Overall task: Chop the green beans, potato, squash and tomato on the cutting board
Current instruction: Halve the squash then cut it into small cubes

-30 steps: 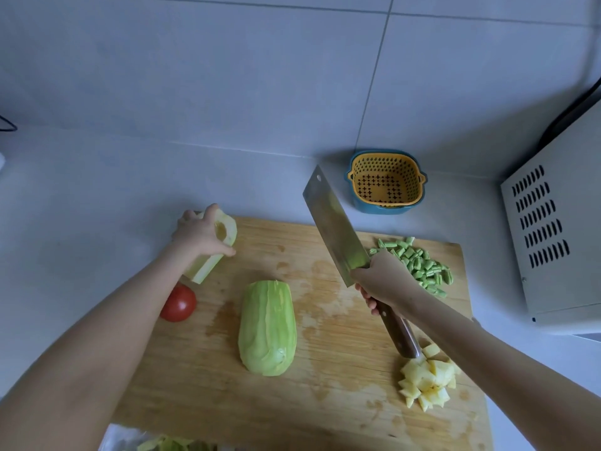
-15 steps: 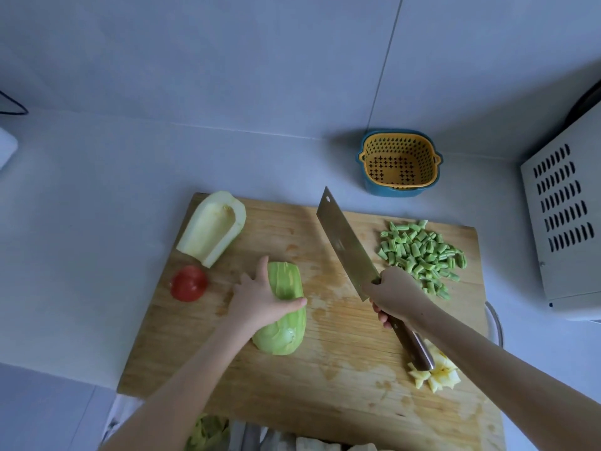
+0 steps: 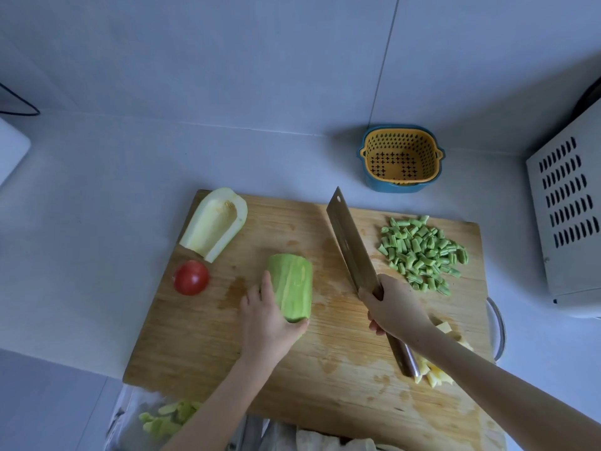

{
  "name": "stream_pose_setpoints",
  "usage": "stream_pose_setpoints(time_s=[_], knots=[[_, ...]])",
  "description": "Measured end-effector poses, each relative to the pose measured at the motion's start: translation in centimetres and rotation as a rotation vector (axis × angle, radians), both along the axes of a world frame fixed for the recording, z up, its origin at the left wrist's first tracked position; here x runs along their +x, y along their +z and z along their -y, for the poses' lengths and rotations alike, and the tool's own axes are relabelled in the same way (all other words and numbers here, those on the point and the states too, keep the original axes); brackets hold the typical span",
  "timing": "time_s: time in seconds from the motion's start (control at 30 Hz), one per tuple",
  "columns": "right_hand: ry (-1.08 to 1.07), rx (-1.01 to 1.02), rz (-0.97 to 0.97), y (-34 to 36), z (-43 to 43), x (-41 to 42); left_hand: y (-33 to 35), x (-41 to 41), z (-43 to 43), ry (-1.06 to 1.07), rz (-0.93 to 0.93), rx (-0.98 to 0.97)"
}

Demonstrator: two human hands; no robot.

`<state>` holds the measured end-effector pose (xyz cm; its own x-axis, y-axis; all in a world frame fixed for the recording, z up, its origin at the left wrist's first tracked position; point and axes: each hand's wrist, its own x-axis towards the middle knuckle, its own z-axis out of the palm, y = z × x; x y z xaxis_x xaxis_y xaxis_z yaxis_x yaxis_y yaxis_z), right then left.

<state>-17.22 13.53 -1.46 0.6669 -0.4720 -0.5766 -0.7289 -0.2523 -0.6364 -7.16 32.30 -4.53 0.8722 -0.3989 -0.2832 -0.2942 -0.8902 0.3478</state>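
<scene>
I note the left hand (image 3: 265, 323) clasping the peeled squash half (image 3: 292, 284) at board (image 3: 201, 346) centre; the right hand (image 3: 392, 307) grips the cleaver (image 3: 351, 245), blade angled toward the upper middle of frame.

I see open board (image 3: 325, 369) near front edge. Cleaver (image 3: 351, 242) and green beans (image 3: 422, 252) block right; tomato (image 3: 191, 277), hollowed squash half (image 3: 214, 222) crowd left.

Pale tiled wall (image 3: 227, 53), white counter (image 3: 81, 239), vented white appliance (image 3: 566, 222) at right, dim light
</scene>
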Motion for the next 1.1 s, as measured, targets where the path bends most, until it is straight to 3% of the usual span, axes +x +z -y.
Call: stream_pose_setpoints(time_s=[0.13, 0.33, 0.47, 0.6, 1.1], knots=[[-0.029, -0.062, 0.046, 1.0, -0.2, -0.4, 0.2, 2.0, 1.9, -0.262, 0.069, -0.055], [0.115, -0.313, 0.239, 5.6, 0.4, 0.5, 0.7, 3.6, 3.7, -0.261, 0.1, -0.143], [0.369, -0.451, 0.162, 7.0, -1.2, 1.0, 0.3, 2.8, 2.0, -0.117, 0.083, -0.232], [0.488, -0.513, 0.063, 6.4, -2.5, 1.4, 0.2, 2.9, 1.1, -0.1, 0.06, -0.256], [0.537, -0.481, -0.109, 5.8, -1.6, 5.1, -0.3, 3.6, 1.3, -0.114, 0.129, -0.244]])
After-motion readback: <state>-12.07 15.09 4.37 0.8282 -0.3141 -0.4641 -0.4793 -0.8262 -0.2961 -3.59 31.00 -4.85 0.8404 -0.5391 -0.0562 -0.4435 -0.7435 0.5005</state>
